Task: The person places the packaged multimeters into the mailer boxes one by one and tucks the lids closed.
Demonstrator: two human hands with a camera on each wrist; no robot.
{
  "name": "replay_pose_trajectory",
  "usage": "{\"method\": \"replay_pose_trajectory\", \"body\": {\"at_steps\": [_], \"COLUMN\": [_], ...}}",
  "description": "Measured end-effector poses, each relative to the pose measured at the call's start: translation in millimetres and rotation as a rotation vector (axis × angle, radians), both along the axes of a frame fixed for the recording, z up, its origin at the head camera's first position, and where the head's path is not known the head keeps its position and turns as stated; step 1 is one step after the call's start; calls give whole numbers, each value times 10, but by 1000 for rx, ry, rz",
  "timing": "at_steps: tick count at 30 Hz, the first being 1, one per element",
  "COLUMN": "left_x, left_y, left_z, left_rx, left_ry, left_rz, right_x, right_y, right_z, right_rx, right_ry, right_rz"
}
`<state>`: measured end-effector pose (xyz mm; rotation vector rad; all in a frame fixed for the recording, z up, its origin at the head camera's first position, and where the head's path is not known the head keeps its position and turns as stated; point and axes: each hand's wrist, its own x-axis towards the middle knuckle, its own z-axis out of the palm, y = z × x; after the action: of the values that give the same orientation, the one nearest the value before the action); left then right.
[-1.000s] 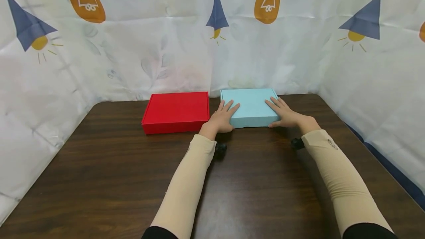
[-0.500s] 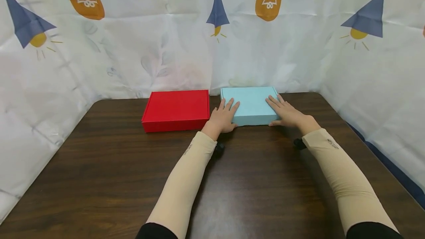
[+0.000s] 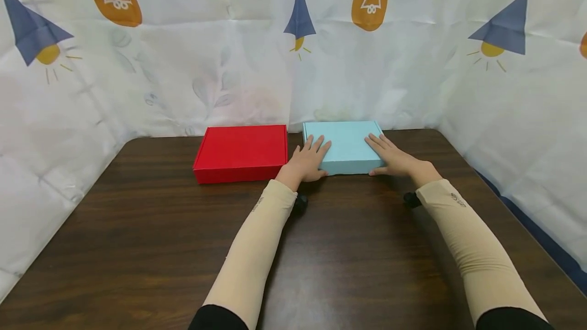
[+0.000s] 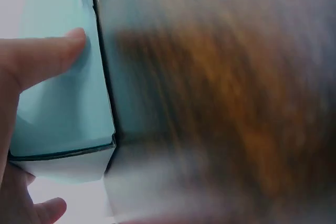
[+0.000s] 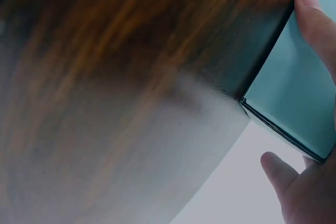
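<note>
A flat light blue cardboard box (image 3: 353, 139) lies closed at the back of the table, between both hands. My left hand (image 3: 302, 163) is at its left end, fingers spread and fairly straight. In the left wrist view the thumb (image 4: 50, 56) lies along the front face of the box (image 4: 65, 108). My right hand (image 3: 393, 158) mirrors this at the right end, with fingertips over the top edge. The right wrist view has that thumb (image 5: 315, 22) against the front face of the box (image 5: 294, 82).
A flat red box (image 3: 243, 150) lies closed just left of the blue one, close to my left hand. Behind the dark wooden table (image 3: 348, 248) hangs a white curtain (image 3: 183, 65) printed with lamps and bulbs.
The left thumb has swung onto the front of the light blue box. Both boxes stay in place, and the head view shifts slightly.
</note>
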<state>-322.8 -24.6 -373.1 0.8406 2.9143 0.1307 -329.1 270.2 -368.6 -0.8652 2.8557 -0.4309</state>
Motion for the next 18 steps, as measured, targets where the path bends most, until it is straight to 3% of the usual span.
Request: {"method": "replay_pose_trajectory", "body": {"at_steps": [5, 18], "left_x": [-10, 40], "left_y": [-10, 19], "left_z": [-23, -3], "left_rx": [38, 15], "left_ry": [-6, 11], "left_rz": [-5, 13], "right_x": [-1, -8], "right_y": [-16, 3], "right_z": [-12, -45], "right_rx": [10, -17], "right_ry": [27, 20], "right_rz": [-17, -29]}}
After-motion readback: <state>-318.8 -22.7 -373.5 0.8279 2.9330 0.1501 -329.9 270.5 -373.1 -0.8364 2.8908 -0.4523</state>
